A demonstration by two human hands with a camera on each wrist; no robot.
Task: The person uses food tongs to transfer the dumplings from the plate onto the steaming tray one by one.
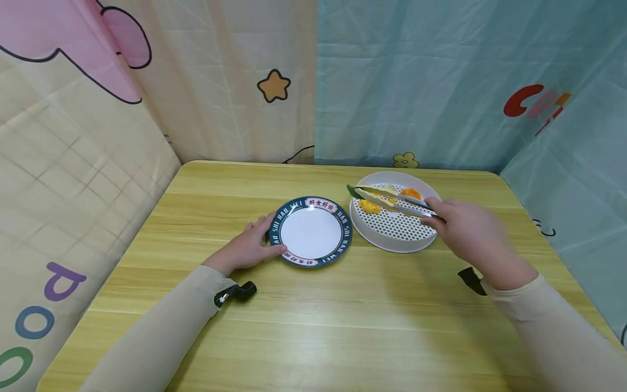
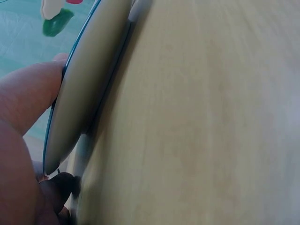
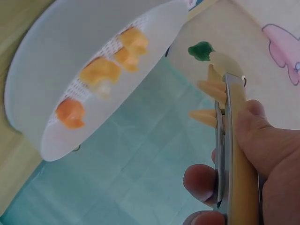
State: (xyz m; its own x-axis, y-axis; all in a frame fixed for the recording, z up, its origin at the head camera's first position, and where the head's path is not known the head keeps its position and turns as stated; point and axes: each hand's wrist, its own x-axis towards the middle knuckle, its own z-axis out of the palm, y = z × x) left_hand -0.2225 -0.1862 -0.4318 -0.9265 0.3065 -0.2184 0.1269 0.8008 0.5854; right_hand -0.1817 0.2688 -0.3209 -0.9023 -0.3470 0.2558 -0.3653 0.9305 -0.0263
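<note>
My left hand (image 1: 249, 247) grips the near-left rim of a white plate (image 1: 311, 231) with a dark blue-green lettered border. In the left wrist view, the thumb lies over the rim and fingertips are below it. With my right hand (image 1: 472, 234) I hold metal tongs (image 1: 413, 210), their tips over the left edge of a round white strainer basket (image 1: 401, 246). A dark green piece (image 3: 200, 50) shows at the tips of the tongs. Yellow pieces (image 1: 369, 207), an orange piece (image 1: 410, 193) and a pale piece (image 1: 390, 189) lie in the basket.
Plate and basket stand side by side on a light wood table (image 1: 313, 326). Printed curtains hang behind the far edge (image 1: 235, 163) and along both sides. Each wrist wears a black camera mount, one showing at the left cuff (image 1: 240, 291).
</note>
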